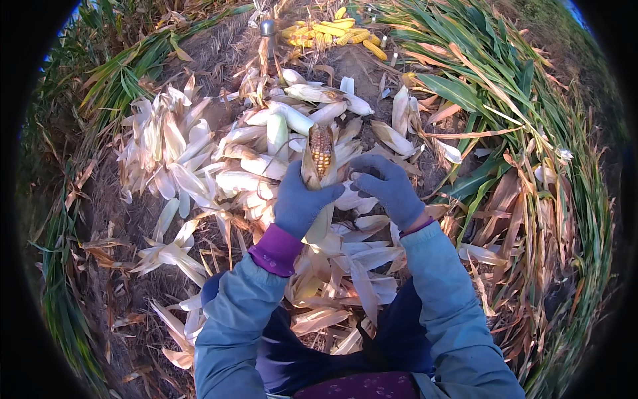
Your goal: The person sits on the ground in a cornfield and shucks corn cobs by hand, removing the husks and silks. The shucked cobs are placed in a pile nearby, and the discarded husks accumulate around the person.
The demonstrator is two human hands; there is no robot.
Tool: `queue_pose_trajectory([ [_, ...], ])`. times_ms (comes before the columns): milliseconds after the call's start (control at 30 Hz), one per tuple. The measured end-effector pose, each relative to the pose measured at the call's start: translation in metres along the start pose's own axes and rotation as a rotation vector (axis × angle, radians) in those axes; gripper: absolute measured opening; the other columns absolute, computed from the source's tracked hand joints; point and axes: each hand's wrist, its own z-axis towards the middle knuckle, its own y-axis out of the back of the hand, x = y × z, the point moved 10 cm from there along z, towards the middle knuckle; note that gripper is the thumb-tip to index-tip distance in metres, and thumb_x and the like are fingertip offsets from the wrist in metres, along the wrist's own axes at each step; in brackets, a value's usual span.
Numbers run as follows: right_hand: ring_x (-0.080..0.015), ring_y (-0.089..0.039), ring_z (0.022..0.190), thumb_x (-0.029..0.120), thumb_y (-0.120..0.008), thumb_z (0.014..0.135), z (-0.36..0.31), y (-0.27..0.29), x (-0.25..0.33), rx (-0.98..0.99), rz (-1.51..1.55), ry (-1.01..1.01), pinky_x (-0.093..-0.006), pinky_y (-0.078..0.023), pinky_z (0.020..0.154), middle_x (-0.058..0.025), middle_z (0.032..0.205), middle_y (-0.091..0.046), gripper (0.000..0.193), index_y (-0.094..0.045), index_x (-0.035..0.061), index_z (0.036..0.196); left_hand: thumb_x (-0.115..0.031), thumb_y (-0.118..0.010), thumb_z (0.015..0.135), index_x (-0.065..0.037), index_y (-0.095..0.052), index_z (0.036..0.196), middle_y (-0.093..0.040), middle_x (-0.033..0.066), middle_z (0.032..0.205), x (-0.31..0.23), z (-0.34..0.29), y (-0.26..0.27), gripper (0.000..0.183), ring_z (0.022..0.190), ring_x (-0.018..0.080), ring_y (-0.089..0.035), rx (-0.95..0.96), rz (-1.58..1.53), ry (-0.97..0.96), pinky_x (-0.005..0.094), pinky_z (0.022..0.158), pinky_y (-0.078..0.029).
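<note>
My left hand (298, 201), in a grey glove, is closed round an ear of corn (321, 154) that stands upright with its tip away from me. Its yellow and brown kernels show at the upper part, while pale husk (319, 225) still wraps the sides and lower end. Just right of the ear is my right hand (389, 189), also gloved in grey. Its fingers are curled in toward the thumb, apart from the kernels. Whatever it may pinch is too small to make out. Beyond both hands lies a heap of ears in dry husks (286, 120).
Husked yellow cobs (329, 30) are piled at the far side. Loose empty husks (169, 136) lie heaped on the left. Long green and brown corn stalks (495, 86) line the right, and standing plants (66, 80) border the left. More husk scraps (319, 319) lie between my legs.
</note>
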Motion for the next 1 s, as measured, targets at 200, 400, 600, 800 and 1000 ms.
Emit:
queue_pose_trajectory([
  [200,-0.0098,-0.059,0.081,0.016,-0.064,0.083,0.000,0.009,0.016,-0.216,0.214,0.052,-0.0244,-0.049,0.071,-0.0031,0.092,-0.062,0.027,-0.060,0.0014,0.106,-0.014,-0.081,0.061,-0.003,-0.048,0.119,-0.061,0.0103,0.104,-0.003,-0.002,-0.025,0.067,0.094,0.0178,-0.059,0.050,0.077,-0.136,0.0314,0.083,-0.047],
  [400,-0.0074,-0.058,0.071,0.012,-0.064,0.080,0.001,0.020,0.008,-0.260,0.186,0.080,-0.0208,-0.048,0.064,-0.0033,0.080,-0.063,0.020,-0.065,-0.0019,0.095,-0.017,-0.081,0.059,-0.005,-0.049,0.119,-0.061,0.0124,0.105,-0.001,-0.004,-0.027,0.069,0.096,0.0234,-0.059,0.025,0.128,-0.154,0.0346,0.084,-0.047],
  [600,-0.0069,-0.058,0.066,0.013,-0.060,0.080,0.001,0.018,0.012,-0.246,0.044,0.016,-0.0228,-0.047,0.058,-0.0047,0.078,-0.064,0.022,-0.064,-0.0032,0.094,-0.018,-0.082,0.055,-0.007,-0.048,0.121,-0.054,0.0168,0.107,-0.012,-0.008,-0.023,0.075,0.101,0.0345,-0.053,-0.084,0.459,-0.278,0.0407,0.087,-0.044],
  [800,-0.0081,-0.056,0.062,0.013,-0.056,0.081,-0.001,0.022,-0.010,-0.337,0.156,-0.027,-0.0236,-0.047,0.057,-0.0038,0.073,-0.062,0.017,-0.062,-0.0024,0.084,-0.012,-0.081,0.059,-0.003,-0.047,0.123,-0.055,0.0131,0.115,-0.020,-0.009,-0.030,0.073,0.101,0.0238,-0.057,-0.095,0.598,-0.421,0.0353,0.087,-0.046],
  [1000,-0.0111,-0.056,0.070,0.013,-0.051,0.083,-0.003,0.017,-0.015,-0.321,0.691,0.040,-0.0232,-0.047,0.066,-0.0043,0.081,-0.060,0.018,-0.059,0.0006,0.093,-0.018,-0.081,0.069,0.003,-0.041,0.122,-0.054,0.0102,0.112,0.009,0.003,-0.039,0.069,0.104,0.0143,-0.053,0.068,-0.218,-0.094,0.0290,0.085,-0.048],
])
